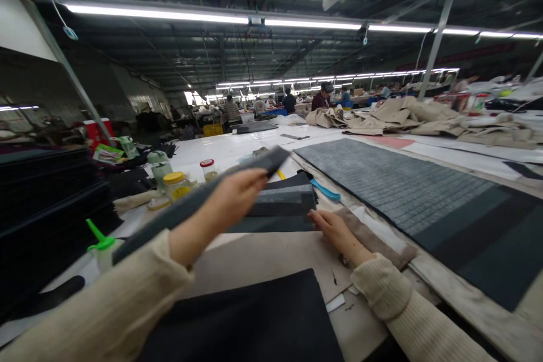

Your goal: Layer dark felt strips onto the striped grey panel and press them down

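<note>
My left hand (pixel 237 195) is closed round a long dark fabric piece (pixel 186 206), raised and tilted above the table and slightly blurred. Below it lies a stack of dark grey fabric panels (pixel 280 203) with lighter bands. At the stack's right corner, my right hand (pixel 335 232) pinches the edge of a dark panel with thumb and fingers. Closer to me, another black fabric piece (pixel 250 322) lies flat on the tan work surface (pixel 263 254). A blue strip-like object (pixel 326 190) sits just beyond my right hand.
A glue bottle with a green nozzle (pixel 103 246), a yellow-lidded jar (pixel 176 185) and a red-lidded jar (pixel 208 169) stand left. Tall dark fabric stacks (pixel 51 220) rise beside them. Grey sheets (pixel 394 175) lie right, beige fabric (pixel 407 116) behind. Several people work far back.
</note>
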A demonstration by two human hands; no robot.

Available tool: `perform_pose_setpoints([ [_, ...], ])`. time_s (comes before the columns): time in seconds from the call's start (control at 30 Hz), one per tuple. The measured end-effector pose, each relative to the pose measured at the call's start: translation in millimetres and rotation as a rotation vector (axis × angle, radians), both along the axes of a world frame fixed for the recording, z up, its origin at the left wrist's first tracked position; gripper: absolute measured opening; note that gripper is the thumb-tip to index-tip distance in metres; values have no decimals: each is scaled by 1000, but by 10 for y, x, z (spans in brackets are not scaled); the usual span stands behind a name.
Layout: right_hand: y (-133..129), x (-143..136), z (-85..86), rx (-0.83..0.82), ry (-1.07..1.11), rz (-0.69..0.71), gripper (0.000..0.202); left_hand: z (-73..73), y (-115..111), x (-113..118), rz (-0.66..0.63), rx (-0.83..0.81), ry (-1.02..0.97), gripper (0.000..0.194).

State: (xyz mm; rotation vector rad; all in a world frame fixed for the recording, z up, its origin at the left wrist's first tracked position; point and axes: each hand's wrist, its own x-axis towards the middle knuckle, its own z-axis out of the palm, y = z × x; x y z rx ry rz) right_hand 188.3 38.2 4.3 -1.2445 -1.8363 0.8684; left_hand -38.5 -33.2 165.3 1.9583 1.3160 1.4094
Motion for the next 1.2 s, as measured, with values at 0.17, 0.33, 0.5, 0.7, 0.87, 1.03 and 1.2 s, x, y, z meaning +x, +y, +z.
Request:
perform_pose_setpoints([
  [0.17, -330, 207, 95, -403, 77, 105, 64, -1019, -251, 430, -551, -225, 688, 35],
  [0.33, -411, 267, -38, -306, 27, 133, 31, -1266, 240, 290, -289, -279, 630, 40],
  [0.5, -463, 262, -97, -270, -144, 148, 25, -1415, 679, 442, -319, -484, 497, 51],
  [0.7, -586, 410, -87, 78, -375, -111, 28, -1573, 712, 765, -351, -472, 520, 33],
  [0.87, -616, 435, -94, 231, -429, -4, 25, -1651, 587, 810, -221, -278, 522, 26],
  [1.03, -626, 404, -63, 226, -485, 9, 23, -1682, 538, 816, -191, -135, 498, 20],
  [1.2, -623, 410, -63, 224, -494, 12, 23, -1669, 522, 827, -207, -81, 532, 17],
])
